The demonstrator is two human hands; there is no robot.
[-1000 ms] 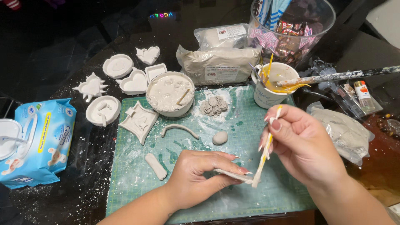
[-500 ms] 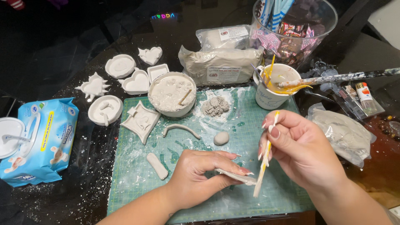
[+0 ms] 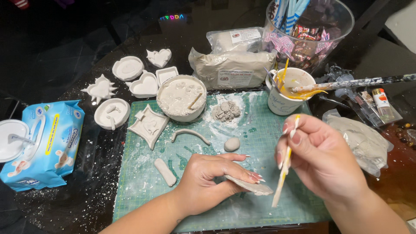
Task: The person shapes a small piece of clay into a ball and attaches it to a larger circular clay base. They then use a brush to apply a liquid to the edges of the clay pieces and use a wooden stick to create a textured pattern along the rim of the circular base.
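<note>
Raised slightly, right hand (image 3: 323, 162) grips one yellow stick (image 3: 284, 171); left hand (image 3: 208, 180) pinches one clay slab (image 3: 251, 186).

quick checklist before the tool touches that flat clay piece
1. Left hand grips the flat clay piece: ok.
2. Right hand holds the yellow tool: ok.
3. Tool tip meets the clay: cannot tell, it sits just beside the edge.
4. Green cutting mat lies under both hands: ok.
5. Clay ball and clay roll lie apart from the hands: ok.
</note>
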